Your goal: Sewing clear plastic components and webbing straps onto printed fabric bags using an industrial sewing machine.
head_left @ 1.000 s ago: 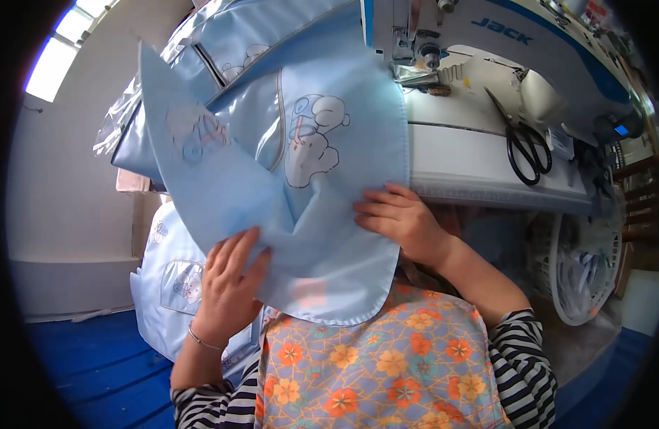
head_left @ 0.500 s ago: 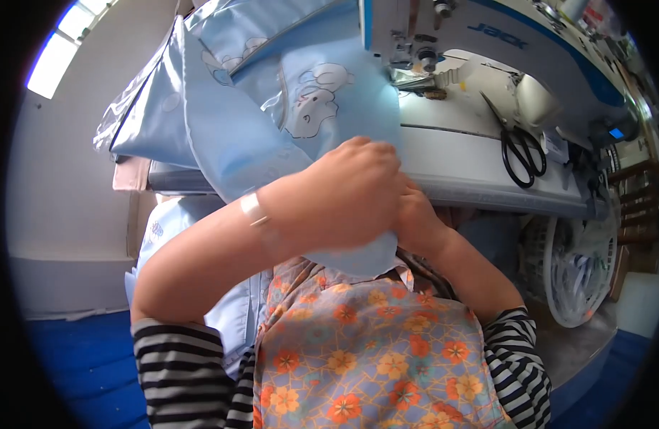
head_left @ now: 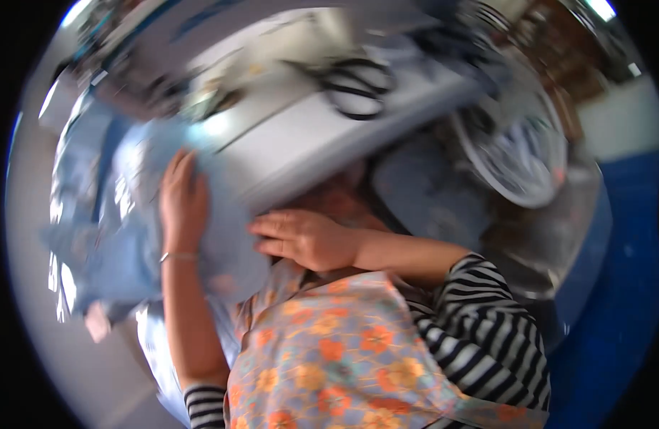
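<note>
A pale blue cloth (head_left: pixel 236 236) lies over the table's left end and hangs toward my lap; its printed picture is smeared by motion. My left hand (head_left: pixel 184 204) rests flat on it, fingers stretched toward the lit spot under the sewing machine (head_left: pixel 193 32). Beside the cloth's right-hand edge, near the front of the table, is my right hand (head_left: pixel 308 239), its fingers pointing left and slightly apart. Whether those fingertips touch the cloth is too blurred to tell.
Black-handled scissors (head_left: pixel 353 91) lie on the white sewing table (head_left: pixel 286 146). A white plastic basket (head_left: pixel 513 198) with clear wrapping inside stands at the right, past the table's edge. Blue flooring (head_left: pixel 616 243) shows at far right.
The view has swung to the right, so the machine and cloth appear further left. My hands, close together before, are now apart, the left one laid on the cloth.
</note>
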The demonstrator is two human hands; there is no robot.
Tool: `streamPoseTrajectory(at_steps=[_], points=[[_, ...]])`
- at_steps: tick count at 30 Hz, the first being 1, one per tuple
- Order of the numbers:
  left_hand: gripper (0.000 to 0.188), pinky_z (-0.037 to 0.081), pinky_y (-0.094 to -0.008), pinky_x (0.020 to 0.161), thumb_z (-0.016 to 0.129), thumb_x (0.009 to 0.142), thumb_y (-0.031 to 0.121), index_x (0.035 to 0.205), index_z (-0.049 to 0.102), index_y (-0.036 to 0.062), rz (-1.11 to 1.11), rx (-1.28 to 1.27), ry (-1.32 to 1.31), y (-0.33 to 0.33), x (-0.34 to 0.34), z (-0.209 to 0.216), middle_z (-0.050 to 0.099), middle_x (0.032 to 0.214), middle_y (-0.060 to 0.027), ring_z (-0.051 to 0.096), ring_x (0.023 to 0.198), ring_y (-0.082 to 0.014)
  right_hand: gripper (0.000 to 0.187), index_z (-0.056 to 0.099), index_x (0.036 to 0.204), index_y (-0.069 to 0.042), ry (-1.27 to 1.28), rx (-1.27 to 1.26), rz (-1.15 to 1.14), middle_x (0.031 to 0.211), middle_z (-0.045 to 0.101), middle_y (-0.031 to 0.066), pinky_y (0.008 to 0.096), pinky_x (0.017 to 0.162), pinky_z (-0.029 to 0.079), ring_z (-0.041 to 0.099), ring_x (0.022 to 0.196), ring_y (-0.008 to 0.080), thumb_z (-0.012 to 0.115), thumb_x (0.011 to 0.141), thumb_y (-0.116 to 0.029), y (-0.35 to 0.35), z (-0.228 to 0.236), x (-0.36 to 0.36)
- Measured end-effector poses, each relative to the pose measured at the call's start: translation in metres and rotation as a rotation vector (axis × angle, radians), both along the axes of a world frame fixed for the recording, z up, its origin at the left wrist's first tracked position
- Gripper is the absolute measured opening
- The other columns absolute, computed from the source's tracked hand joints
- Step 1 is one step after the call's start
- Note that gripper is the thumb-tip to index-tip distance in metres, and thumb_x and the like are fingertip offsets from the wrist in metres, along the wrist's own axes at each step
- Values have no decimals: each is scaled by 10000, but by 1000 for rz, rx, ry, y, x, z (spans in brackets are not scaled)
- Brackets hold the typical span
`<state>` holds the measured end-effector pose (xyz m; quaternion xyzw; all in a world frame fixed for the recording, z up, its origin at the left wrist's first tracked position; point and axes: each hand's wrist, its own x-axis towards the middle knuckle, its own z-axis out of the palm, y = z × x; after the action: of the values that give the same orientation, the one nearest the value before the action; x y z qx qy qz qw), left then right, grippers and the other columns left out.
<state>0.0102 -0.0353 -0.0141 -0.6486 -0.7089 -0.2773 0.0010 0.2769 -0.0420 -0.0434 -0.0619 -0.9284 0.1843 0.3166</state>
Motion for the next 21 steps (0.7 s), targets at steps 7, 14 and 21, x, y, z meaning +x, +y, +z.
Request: streamPoseTrajectory(at_steps=[7,14,21], points=[[368,372,-396,1078,492,950,91,1308,547,23,-136,-37,56,-8,13,20,515,1390,-162,488,1278,-336,82,658,962,-40,209,-274,-1524,850,669,83,301,733,498,635,811,163,628,907,-92,41,25,285],[365,373,-398,1074,476,957,95,1308,554,33,-114,-82,89,-4,8,20,512,1395,-159,486,1280,-334,188,697,935,-69,-1062,-580,-1492,932,711,152,396,782,513,671,906,329,577,834,-172,85,-12,432],[359,371,-397,1075,477,958,92,1301,555,22,-140,-67,110,-5,4,20,520,1385,-153,494,1269,-335,457,610,1212,-52,-909,-519,-1654,1132,656,206,460,908,488,614,1057,387,636,777,-191,110,-60,434]])
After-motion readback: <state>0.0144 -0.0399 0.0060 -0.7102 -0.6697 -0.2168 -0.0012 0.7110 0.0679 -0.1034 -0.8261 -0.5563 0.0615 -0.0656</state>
